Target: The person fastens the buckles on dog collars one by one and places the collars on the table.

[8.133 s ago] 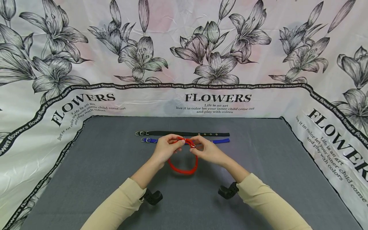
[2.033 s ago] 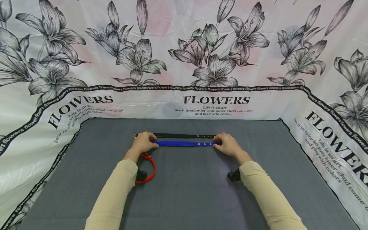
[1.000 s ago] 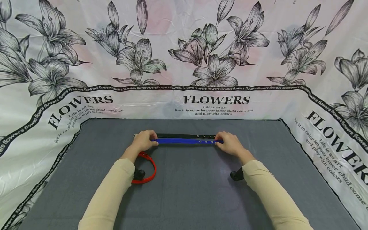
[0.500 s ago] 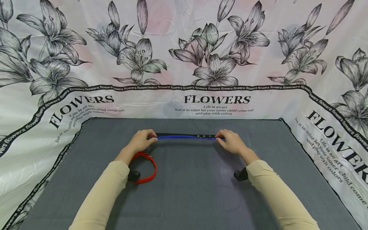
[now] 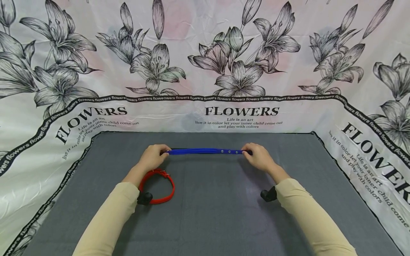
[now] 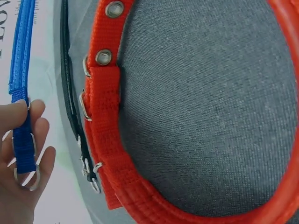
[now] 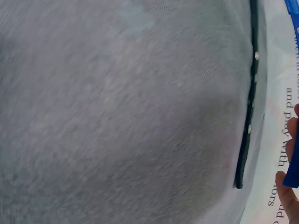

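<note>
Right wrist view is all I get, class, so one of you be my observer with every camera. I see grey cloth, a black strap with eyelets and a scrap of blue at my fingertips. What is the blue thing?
Observer: A blue woven nylon collar, stretched straight between the left hand and the right hand.
Operator: Which end has the buckle?
Observer: The left hand's end. The left wrist view shows its metal buckle lying against the fingers.
Operator: Is anything on the cloth besides the black strap?
Observer: Yes, a red nylon collar, buckled into a loop, lies on the grey cloth beside the left wrist.
</note>
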`<state>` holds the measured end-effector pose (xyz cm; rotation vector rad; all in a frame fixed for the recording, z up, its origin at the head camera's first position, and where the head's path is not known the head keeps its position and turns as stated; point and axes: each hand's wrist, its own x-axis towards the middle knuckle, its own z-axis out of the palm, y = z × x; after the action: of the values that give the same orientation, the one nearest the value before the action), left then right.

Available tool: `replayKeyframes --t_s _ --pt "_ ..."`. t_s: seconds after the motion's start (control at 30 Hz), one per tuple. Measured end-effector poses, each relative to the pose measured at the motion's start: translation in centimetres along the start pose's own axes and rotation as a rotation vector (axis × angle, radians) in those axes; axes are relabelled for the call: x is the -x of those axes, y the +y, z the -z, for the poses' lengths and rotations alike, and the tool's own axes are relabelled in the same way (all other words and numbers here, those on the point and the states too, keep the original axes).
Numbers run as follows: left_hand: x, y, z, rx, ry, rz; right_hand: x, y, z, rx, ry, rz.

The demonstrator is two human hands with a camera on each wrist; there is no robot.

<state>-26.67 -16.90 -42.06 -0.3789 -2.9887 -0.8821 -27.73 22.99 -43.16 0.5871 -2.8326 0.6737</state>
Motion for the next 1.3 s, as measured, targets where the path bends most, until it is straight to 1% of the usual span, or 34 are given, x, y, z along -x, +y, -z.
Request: replayKeyframes --t_s 0.17,0.3,0.43,0.53,0.63,0.73,0.8,0.87,0.97,1.0,1.03,1.17,1.3 --pt "0.2 0.3 0.4 0.047 0.107 0.030 -0.1 -0.4 0.3 -0.071 0.004 -0.044" --pt "0.4 0.4 0.7 0.089 0.187 0.040 -0.2 -0.8 0.6 -0.106 0.004 -0.065" --pt "0.5 0.4 1.0 0.134 0.246 0.056 -0.3 -1.4 1.2 -0.148 -0.003 -0.073" --pt "0.7 0.5 1.3 0.182 0.271 0.077 -0.4 -1.8 1.7 -0.197 -0.028 -0.089" --pt "0.9 1.0 1.5 0.249 0.269 0.109 -0.5 -2.0 2.1 -0.248 -0.069 -0.122" --pt "1.1 1.4 1.6 0.350 0.246 0.154 -0.6 -2.1 2.2 -0.299 -0.113 -0.165" --pt "1.2 1.6 1.7 0.462 0.229 0.179 -0.6 -2.1 2.4 -0.358 -0.137 -0.191" --pt "1.2 1.8 1.7 0.575 0.222 0.191 -0.6 -2.1 2.5 -0.454 -0.157 -0.227" --pt "1.3 2.1 1.8 0.720 0.210 0.188 -0.6 -2.2 2.8 -0.584 -0.176 -0.262" --pt "1.3 2.2 1.8 0.755 0.207 0.186 -0.6 -2.2 2.8 -0.621 -0.180 -0.268" --pt "1.3 2.3 1.8 0.785 0.204 0.182 -0.6 -2.2 2.9 -0.650 -0.182 -0.274" --pt "1.4 2.6 1.8 0.869 0.208 0.170 -0.6 -2.2 3.0 -0.698 -0.174 -0.263" --pt "1.4 2.9 1.8 0.891 0.230 0.171 -0.7 -2.4 2.9 -0.709 -0.123 -0.253"
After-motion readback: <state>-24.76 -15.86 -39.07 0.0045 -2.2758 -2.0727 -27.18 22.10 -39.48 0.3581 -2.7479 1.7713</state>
